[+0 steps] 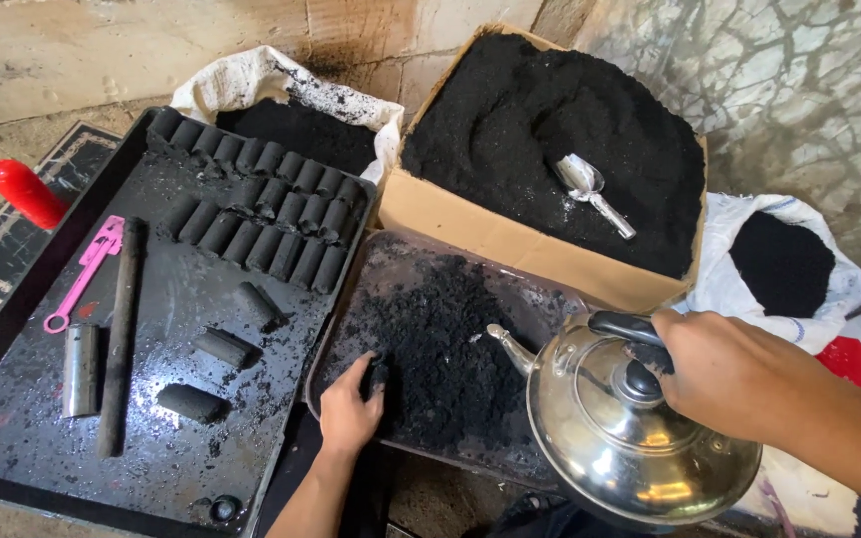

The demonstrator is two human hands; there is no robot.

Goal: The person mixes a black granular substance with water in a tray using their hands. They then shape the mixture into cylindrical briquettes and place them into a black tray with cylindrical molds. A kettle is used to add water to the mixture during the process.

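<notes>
Looking down from my head camera, my right hand (724, 374) is clenched around the black handle of a shiny steel kettle (630, 438), which hangs tilted with its spout (508, 344) pointing away toward my left, over the near tray. My left hand (351, 406) rests with its fingers curled into the black powder (440, 349) heaped on that metal tray (371, 264), grasping a small lump of it at the pile's edge; the kettle's spout is just to the right of this hand and a little beyond it. Beyond my right hand sits a cardboard box (470, 234) filled with more black powder, and a small metal scoop (590, 189) lies on top of that powder. To the right of the box, just past my right wrist, a white sack (749, 289) stands open with dark powder inside. To the left of my left hand lies a large black tray (42, 289) carrying rows of short black cylinders (271, 214) at its far end and a few loose ones nearer me. Farther left on it lie a long dark rod (120, 339), a short metal tube (80, 369) and a pink tool (87, 269). Off its far left edge a red object (27, 192) shows. Another white sack (271, 85) of powder sits behind that tray.
</notes>
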